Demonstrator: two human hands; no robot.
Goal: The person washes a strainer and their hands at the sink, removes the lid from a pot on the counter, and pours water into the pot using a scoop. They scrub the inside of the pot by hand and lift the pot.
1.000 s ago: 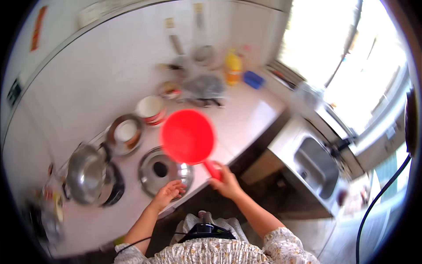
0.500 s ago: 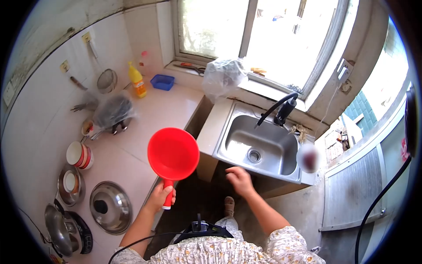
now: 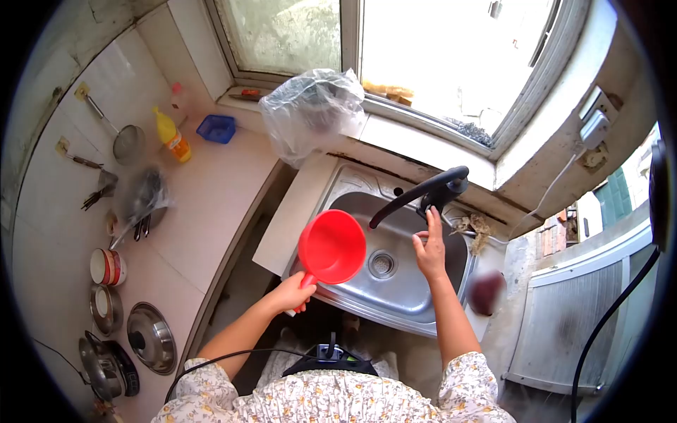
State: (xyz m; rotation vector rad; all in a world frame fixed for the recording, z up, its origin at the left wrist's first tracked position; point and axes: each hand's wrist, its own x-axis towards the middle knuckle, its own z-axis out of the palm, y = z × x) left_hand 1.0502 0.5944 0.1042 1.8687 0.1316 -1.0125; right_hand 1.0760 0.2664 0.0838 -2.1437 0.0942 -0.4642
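A red plastic dipper (image 3: 333, 247) is held by its handle in my left hand (image 3: 293, 291), its bowl over the left part of the steel sink (image 3: 416, 285). My right hand (image 3: 431, 247) is raised above the sink's right side, fingers apart and nothing in them. Its fingertips are close to the base of the black faucet (image 3: 427, 190); whether they touch it I cannot tell. The faucet's spout curves down to the left, toward the dipper. Behind the dipper, the drain (image 3: 381, 264) shows in the sink floor.
A clear plastic bag (image 3: 314, 113) lies by the window sill. On the left counter (image 3: 204, 190) stand a yellow bottle (image 3: 172, 135), a blue basket (image 3: 216, 129), bowls (image 3: 107, 266), a steel lid (image 3: 151, 338) and a pan (image 3: 99, 366). A dark red object (image 3: 486, 292) sits right of the sink.
The view has swung right from the counter to the sink. The dipper passed from my right hand to my left and is now over the sink. My right hand has moved up near the faucet.
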